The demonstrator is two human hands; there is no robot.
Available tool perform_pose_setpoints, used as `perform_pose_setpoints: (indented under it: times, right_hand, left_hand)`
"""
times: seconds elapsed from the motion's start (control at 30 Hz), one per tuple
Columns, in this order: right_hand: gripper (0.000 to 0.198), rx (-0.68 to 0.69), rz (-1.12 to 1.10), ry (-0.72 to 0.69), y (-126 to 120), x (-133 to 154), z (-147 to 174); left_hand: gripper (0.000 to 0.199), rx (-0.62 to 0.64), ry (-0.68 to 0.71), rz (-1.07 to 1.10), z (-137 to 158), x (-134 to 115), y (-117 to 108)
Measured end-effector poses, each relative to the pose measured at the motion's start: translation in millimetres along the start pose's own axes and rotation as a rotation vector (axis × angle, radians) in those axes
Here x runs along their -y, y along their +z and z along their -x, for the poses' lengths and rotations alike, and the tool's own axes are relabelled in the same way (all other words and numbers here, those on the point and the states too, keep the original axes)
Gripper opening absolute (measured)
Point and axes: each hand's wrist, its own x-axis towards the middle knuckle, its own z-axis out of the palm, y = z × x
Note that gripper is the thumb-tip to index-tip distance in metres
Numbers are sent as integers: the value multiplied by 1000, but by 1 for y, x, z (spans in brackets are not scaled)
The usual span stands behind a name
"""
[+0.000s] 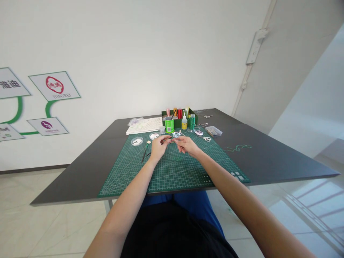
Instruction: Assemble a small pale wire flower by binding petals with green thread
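My left hand [159, 146] and my right hand [186, 144] meet over the far middle of a green cutting mat [177, 172]. Both have their fingers pinched, with the fingertips almost touching. Whatever lies between them is too small to make out. Just left of my left hand, a thin dark-handled tool [144, 153] rests on the mat beside a small pale flower-like piece [148, 142]. Beyond my fingertips is a small silvery piece [176, 134]. White-handled scissors [207, 139] lie to the right of my right hand.
Behind the hands stand a bright green can [169, 125], a glue bottle [184, 122] and a green thread spool [192, 122], before a dark green box [178, 122] of spools. Shallow dishes [137, 141] sit left; a clear plastic case [214, 131] and loose green thread [239, 147] lie right.
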Motion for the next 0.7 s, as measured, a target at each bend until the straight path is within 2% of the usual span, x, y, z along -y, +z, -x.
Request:
perform_pose_setpoints:
  times: [0.7]
  right_hand:
    - [46,31,-4,29,-3,2,1]
  left_hand:
    - [16,14,22,-41,-1,-4,-1]
